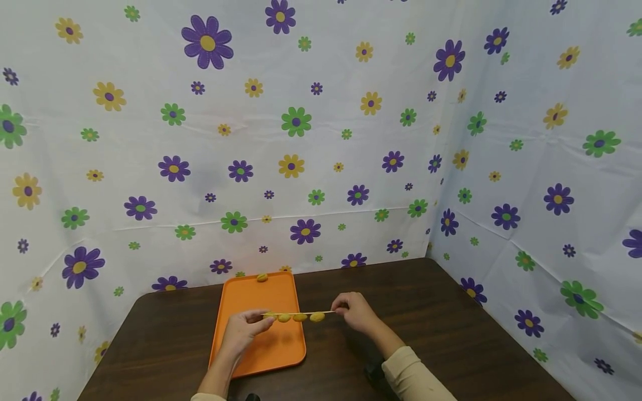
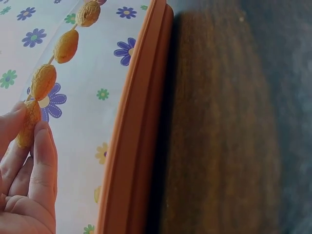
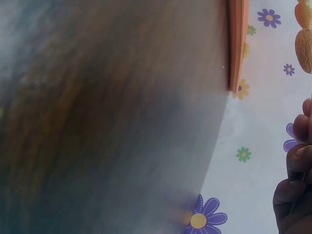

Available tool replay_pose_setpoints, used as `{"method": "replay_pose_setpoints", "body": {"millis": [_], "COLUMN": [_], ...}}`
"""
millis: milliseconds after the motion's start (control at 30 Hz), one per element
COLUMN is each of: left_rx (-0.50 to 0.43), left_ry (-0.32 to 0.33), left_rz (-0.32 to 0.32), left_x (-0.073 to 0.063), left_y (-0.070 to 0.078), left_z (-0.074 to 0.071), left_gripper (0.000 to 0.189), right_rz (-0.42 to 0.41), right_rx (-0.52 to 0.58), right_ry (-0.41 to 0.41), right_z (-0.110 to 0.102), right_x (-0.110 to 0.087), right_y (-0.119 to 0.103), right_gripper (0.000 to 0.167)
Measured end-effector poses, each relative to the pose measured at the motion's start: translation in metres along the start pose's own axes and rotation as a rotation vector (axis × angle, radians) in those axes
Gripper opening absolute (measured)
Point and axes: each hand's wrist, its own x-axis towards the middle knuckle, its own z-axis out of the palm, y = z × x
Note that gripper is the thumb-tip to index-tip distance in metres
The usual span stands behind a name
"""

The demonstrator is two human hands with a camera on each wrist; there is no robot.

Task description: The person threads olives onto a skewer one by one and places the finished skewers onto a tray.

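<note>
A thin pale skewer (image 1: 327,312) is held level above the table, with several yellow, wrinkled oval fruits that look like dates (image 1: 317,317) threaded along it. My left hand (image 1: 239,333) pinches the leftmost date (image 2: 28,124) between thumb and fingers, over the orange tray. At the other end, my right hand (image 1: 357,313) grips the bare length of the skewer, right of the tray. Only the curled fingers (image 3: 297,158) show at the edge of the right wrist view. The left tip of the skewer is hidden by the left hand.
An orange tray (image 1: 261,351) lies on the dark wooden table (image 1: 431,334). One loose date (image 1: 262,277) rests at the tray's far edge. Flower-printed sheets (image 1: 331,150) stand as walls behind the table and to its sides.
</note>
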Motion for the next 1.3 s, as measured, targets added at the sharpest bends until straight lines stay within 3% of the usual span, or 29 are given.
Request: {"method": "replay_pose_setpoints", "body": {"millis": [233,500,567,733,900,1067,1300], "left_rx": [-0.043,-0.185,-0.175,-0.097,-0.118,-0.212,-0.309], "left_ry": [-0.014,-0.034,-0.023,-0.066,-0.125,-0.061,0.026], "left_rz": [-0.015,-0.013,-0.024,-0.05,-0.014,-0.012,-0.016], "left_x": [0.002,0.005,0.003,-0.004,-0.008,-0.007,-0.004], "left_y": [0.001,0.0,0.0,0.001,0.006,0.007,0.006], "left_z": [-0.002,-0.004,-0.003,0.021,0.055,0.074,0.082], "left_gripper": [0.032,0.048,0.05,0.052,0.052,0.057,0.053], "right_rz": [-0.012,0.007,0.023,0.052,0.045,0.072,0.047], "right_rx": [0.023,0.11,0.142,0.203,0.234,0.241,0.239], "right_ry": [0.007,0.051,0.073,0.147,0.172,0.164,0.185], "right_z": [0.0,0.005,0.006,0.009,0.018,0.029,0.034], "right_x": [0.0,0.001,0.002,0.003,0.005,0.004,0.004], "right_y": [-0.001,-0.005,-0.008,-0.017,-0.024,-0.031,-0.036], "right_gripper": [0.018,0.014,0.013,0.011,0.01,0.01,0.009]}}
